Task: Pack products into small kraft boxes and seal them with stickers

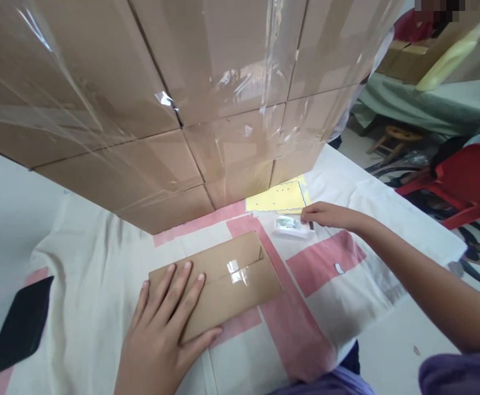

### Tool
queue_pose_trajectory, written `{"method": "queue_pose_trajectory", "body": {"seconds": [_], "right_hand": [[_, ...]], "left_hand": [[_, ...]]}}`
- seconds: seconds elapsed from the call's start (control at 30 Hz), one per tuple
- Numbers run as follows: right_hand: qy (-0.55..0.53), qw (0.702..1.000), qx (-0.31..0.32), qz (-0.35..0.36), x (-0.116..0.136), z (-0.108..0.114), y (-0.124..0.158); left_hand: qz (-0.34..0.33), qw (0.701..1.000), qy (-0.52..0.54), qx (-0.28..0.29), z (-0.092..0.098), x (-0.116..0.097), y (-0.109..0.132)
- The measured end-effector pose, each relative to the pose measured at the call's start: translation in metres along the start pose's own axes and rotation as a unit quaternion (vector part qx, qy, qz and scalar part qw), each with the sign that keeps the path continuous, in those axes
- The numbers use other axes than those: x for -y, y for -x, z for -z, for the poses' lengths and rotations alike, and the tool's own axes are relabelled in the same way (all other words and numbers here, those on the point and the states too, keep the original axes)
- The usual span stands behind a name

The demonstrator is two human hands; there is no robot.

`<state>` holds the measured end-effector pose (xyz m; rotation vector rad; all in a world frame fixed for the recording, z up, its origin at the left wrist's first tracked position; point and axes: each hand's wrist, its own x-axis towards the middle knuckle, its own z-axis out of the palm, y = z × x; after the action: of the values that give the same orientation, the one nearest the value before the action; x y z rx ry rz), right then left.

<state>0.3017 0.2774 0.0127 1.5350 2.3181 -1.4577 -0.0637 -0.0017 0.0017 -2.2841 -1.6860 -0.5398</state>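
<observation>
1. Envelope (223, 280) lay right under my left hand (163, 329), which I saw spread flat on its near corner, fingers wide, gripping nothing.
2. My right hand (326, 215) was stretched ahead, fingertips bent onto the tape dispenser (292, 227); I couldn't tell whether they pinched it.
3. Yellow sheet (278, 197) sat just beyond that hand, wrapped cartons (182, 109) towering past both.
4. Black phone (21, 323) lay well left of my left hand.

A wall of stacked boxes (207, 109) blocks you ahead; open cloth (91, 274) lies left of the envelope (219, 282), up to the phone (20, 326).
</observation>
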Motion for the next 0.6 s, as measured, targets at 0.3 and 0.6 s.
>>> {"method": "queue_pose_trajectory", "body": {"seconds": [0.3, 0.6], "right_hand": [[-0.053, 0.99, 0.051, -0.119, 0.013, 0.0, -0.013], [-0.195, 0.979, 0.027, -0.059, -0.009, -0.003, 0.001]], "left_hand": [[0.013, 1.0, 0.014, -0.016, -0.001, -0.005, 0.003], [0.015, 1.0, 0.02, -0.013, 0.001, -0.005, 0.002]]}}
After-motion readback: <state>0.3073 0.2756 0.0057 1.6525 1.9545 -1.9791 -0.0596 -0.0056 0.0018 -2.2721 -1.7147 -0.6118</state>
